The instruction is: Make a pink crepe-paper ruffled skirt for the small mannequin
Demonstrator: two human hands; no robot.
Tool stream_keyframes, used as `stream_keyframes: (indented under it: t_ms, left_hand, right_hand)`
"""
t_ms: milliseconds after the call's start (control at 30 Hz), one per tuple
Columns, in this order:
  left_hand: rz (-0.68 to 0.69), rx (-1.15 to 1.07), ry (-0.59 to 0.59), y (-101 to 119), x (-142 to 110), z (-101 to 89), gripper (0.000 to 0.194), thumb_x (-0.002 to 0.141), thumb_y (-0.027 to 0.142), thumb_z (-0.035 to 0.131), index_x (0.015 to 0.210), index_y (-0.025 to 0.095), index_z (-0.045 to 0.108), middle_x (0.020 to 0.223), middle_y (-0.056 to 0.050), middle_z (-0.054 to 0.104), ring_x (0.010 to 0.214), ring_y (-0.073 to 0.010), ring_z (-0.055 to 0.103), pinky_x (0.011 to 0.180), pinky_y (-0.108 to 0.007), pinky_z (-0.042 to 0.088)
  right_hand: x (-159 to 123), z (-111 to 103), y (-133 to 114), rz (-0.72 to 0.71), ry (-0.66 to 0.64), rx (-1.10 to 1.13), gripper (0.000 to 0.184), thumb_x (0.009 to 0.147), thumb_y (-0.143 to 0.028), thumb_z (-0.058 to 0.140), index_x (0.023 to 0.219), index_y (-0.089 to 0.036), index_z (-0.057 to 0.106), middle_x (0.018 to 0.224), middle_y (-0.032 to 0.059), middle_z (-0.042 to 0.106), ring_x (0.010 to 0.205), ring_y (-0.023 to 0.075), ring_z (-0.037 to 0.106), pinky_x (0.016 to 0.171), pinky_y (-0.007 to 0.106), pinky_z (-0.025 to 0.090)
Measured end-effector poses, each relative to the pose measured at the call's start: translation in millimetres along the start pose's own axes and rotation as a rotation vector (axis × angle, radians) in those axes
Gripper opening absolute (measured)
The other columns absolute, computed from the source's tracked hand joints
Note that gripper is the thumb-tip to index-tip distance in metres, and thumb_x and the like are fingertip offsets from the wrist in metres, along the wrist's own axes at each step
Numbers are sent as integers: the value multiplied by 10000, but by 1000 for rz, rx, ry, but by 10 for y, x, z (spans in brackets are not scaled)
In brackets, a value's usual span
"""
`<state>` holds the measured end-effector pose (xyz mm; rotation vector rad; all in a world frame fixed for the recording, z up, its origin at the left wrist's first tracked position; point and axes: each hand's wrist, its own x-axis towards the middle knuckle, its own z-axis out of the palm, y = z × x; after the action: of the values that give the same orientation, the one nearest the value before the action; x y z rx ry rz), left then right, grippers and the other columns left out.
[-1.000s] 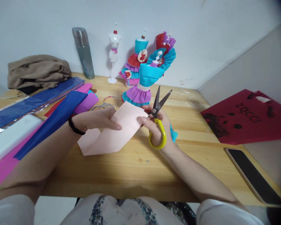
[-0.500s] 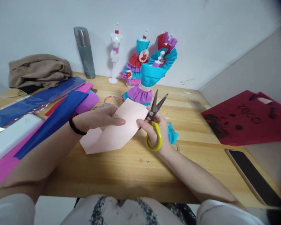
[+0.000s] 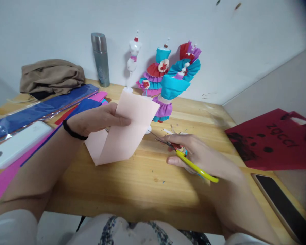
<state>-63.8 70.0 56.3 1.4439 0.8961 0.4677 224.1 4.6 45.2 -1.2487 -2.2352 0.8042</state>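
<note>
My left hand (image 3: 99, 119) pinches a folded pale pink sheet of paper (image 3: 134, 132) near its left side, thumb on top. The paper stands tilted over the table, with one flap spread to the lower left. In my right hand (image 3: 204, 153) are scissors with a yellow handle (image 3: 197, 169). Their dark blades point left, slightly apart, with the tips close to the paper's right edge. Behind the paper stands a small dress form in a turquoise top and purple frilled skirt (image 3: 173, 87); the paper covers part of its left side.
A bare white dress form (image 3: 134, 49) and a frilled-dress form (image 3: 156, 69) stand by the wall, near a grey flask (image 3: 101, 63). Brown cloth (image 3: 53, 76), a white device (image 3: 21, 144) and coloured paper lie left. A red bag (image 3: 272, 143) and phone (image 3: 277, 200) are right.
My right hand has moved right, off the paper, and the scissors have swung from pointing up to pointing left. My left hand still holds the paper, now shifted slightly left and raised.
</note>
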Motion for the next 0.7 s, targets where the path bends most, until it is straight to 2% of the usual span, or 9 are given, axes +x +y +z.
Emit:
stream_keyframes:
  t_ms: [100, 200, 333, 500, 700]
  left_hand:
    - [-22, 51, -21, -34, 32, 19, 287, 771, 321, 705, 975, 119, 703, 871, -72, 709, 803, -208, 653, 691, -285, 515]
    - [6, 42, -91, -74, 77, 58, 275, 768, 309, 700, 979, 132, 696, 870, -59, 701, 799, -197, 649, 694, -276, 509]
    - [19, 28, -147, -114, 121, 99, 235, 784, 301, 678, 924, 112, 691, 834, -63, 693, 759, -182, 637, 647, -255, 497]
    - [-2, 27, -161, -160, 151, 93, 284, 782, 361, 691, 875, 93, 680, 813, -73, 690, 752, -180, 631, 635, -246, 487]
    - [-3, 13, -166, -189, 185, 89, 330, 745, 395, 725, 891, 103, 679, 828, -74, 693, 753, -184, 627, 663, -267, 491]
  right_hand:
    - [44, 22, -23, 4, -157, -158, 389, 779, -551, 661, 833, -166, 680, 643, 27, 585, 551, 151, 464, 508, 279, 335]
    - [70, 49, -40, 17, -143, -194, 434, 805, -602, 599, 754, -170, 615, 627, 19, 533, 550, 144, 419, 510, 273, 284]
    - [76, 82, -50, 32, -149, -198, 466, 808, -634, 575, 755, -170, 578, 627, -3, 489, 556, 131, 389, 535, 270, 275]
    - [95, 103, -59, 63, -208, -239, 478, 831, -632, 547, 781, -157, 583, 654, 2, 505, 590, 130, 400, 569, 270, 288]
    - [103, 117, -40, 41, -198, -235, 490, 828, -643, 546, 732, -163, 549, 629, -12, 475, 580, 119, 367, 568, 263, 281]
